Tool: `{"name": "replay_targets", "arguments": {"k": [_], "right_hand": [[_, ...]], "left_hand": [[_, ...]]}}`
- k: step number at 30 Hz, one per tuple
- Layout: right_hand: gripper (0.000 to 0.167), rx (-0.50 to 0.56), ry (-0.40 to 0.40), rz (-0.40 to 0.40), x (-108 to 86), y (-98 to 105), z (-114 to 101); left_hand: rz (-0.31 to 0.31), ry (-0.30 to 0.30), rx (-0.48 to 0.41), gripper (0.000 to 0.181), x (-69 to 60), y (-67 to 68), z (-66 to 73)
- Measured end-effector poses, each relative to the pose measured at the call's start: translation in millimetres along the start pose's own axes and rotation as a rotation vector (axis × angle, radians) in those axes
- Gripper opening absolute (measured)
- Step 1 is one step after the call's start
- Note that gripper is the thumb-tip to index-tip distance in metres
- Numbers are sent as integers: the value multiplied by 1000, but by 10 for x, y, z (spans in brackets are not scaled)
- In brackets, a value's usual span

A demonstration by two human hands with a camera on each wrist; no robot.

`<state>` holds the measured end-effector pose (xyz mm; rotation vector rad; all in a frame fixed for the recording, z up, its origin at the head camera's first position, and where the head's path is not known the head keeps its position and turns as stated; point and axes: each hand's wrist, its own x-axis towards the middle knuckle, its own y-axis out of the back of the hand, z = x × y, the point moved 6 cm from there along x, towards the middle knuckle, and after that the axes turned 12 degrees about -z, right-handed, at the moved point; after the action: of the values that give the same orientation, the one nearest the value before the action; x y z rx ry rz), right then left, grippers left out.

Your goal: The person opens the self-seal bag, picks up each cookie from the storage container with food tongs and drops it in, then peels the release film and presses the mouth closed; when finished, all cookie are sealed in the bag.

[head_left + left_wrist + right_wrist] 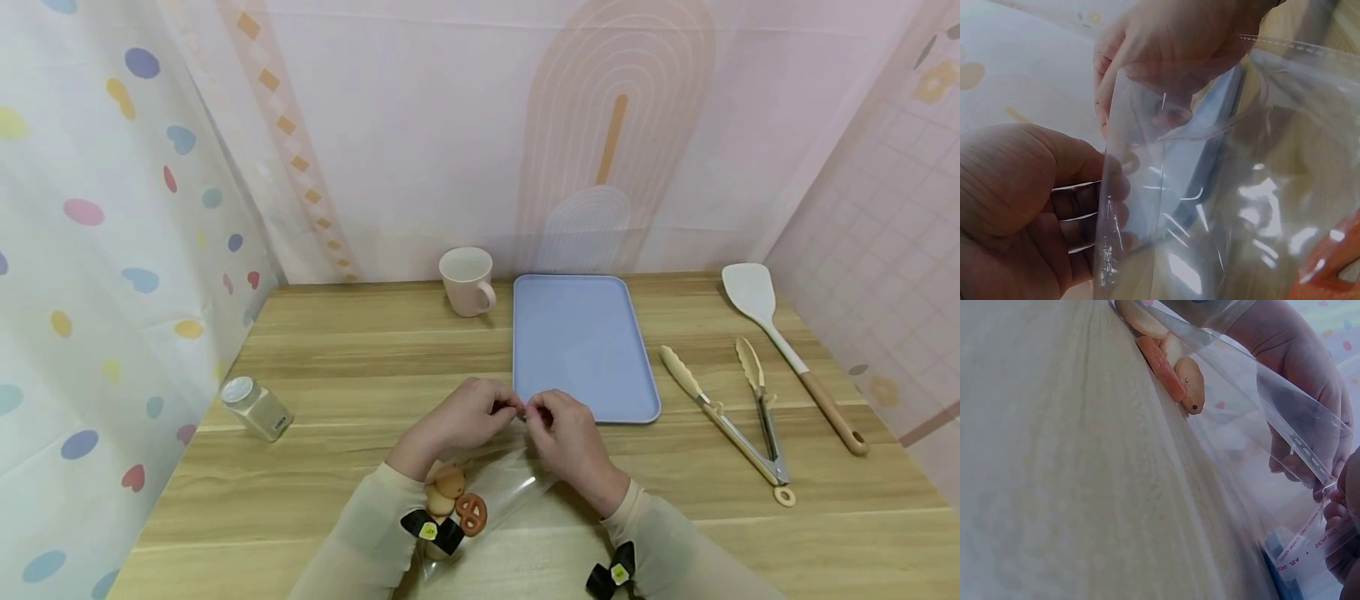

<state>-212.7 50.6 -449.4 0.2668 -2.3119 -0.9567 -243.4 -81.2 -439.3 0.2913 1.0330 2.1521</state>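
Note:
A clear plastic bag (517, 483) lies partly under my forearms, its top edge raised between both hands. In the head view, my left hand (465, 421) pinches that edge with thumb and forefinger. Right beside it, my right hand (573, 446) pinches the same edge, fingertips nearly touching the left ones. Inside the bag are a brown pretzel (472, 514) and several bread-like pieces (442, 504), partly hidden by the left sleeve. The right wrist view shows a flap with red print (1310, 544) at the bag's mouth, near the fingers.
A blue tray (585, 350) lies just beyond the hands, with a pink mug (467, 283) to its left. Tongs (738, 425) and a white spatula (787, 350) lie at the right. A lidded jar (257, 408) lies tilted at the left. Curtains hang behind.

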Motion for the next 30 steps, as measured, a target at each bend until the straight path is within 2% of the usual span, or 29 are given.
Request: {"name": "replay_targets", "arguments": {"k": [6, 18, 23, 30], "right_hand": [[6, -19, 45, 4, -12, 1, -14], [5, -162, 118, 38, 1, 34, -81], [5, -181, 128, 46, 2, 60, -99], [8, -174, 102, 61, -9, 73, -80]], "left_hand": [[3, 6, -3, 17, -12, 10, 21], [-13, -27, 26, 16, -29, 8, 103], [-18, -23, 34, 17, -27, 5, 102], [-18, -18, 30, 18, -18, -11, 89]]}}
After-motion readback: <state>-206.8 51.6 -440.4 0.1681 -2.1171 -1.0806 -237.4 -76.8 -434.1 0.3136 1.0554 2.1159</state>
